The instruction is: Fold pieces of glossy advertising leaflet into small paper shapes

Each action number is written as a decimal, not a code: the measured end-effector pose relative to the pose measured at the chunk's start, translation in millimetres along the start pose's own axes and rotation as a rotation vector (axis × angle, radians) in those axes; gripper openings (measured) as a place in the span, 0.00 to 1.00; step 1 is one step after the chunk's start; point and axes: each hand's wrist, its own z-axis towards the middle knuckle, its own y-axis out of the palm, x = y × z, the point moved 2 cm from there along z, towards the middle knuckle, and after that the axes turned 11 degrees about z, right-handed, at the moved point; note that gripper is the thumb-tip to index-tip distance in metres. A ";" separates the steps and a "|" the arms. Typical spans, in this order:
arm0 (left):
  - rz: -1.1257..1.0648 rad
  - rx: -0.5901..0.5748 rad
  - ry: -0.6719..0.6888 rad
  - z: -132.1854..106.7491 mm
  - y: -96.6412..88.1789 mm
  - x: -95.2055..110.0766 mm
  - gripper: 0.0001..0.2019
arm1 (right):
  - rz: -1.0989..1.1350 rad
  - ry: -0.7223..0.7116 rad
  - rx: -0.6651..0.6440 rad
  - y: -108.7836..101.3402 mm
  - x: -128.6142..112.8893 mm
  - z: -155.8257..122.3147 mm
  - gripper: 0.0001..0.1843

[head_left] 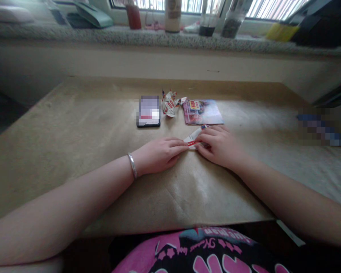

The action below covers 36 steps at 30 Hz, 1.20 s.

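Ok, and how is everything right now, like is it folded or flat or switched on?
White-and-red paper: folded, partly covered.
Left hand: fingers touching that paper.
Right hand: fingers bent over that paper.
Phone: screen lit, picture blurred.
Pointy paper shape: folded, spiky.
Colourful printed paper: lying flat.
Bracelet: worn round the wrist.
Tall container: upright on the windowsill.
Window: can't tell if shut.

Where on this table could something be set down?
Bare: left of the phone, to the table's left edge; between the printed booklet and the blurred item at right; and between the left hand, right hand and near edge. Crowded: the centre, where a folded paper shape sits between phone and booklet, with a paper piece under the hands.
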 end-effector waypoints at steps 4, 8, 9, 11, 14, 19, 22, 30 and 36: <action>0.028 0.014 0.016 0.1 0.0 -0.4 0.19 | 0.128 -0.008 -0.016 7.5 6.8 5.2 0.08; 0.100 0.013 0.008 1.3 -0.5 -0.4 0.16 | 0.169 0.021 0.006 11.1 12.6 8.6 0.09; 0.118 0.015 0.005 1.6 -0.7 -0.4 0.15 | 0.167 0.035 0.009 11.6 13.1 8.8 0.10; 0.146 0.023 0.001 2.2 -1.3 -0.2 0.14 | 0.163 0.058 0.018 12.4 13.4 8.7 0.10; 0.182 0.026 -0.012 2.5 -2.3 0.0 0.14 | 0.178 0.085 0.030 13.9 13.8 8.5 0.09; 0.213 0.005 -0.022 2.8 -3.2 0.0 0.13 | 0.229 0.124 0.014 16.3 18.1 10.6 0.09; 0.215 0.002 -0.026 2.7 -3.0 -0.4 0.13 | 0.226 0.143 -0.022 16.5 20.4 12.6 0.08; 0.234 0.015 -0.029 0.8 -3.3 -1.8 0.14 | 0.148 0.143 -0.050 18.6 20.5 13.1 0.08; 0.229 0.018 -0.020 1.3 -3.4 -2.3 0.14 | 0.098 0.135 -0.061 18.7 18.4 11.8 0.08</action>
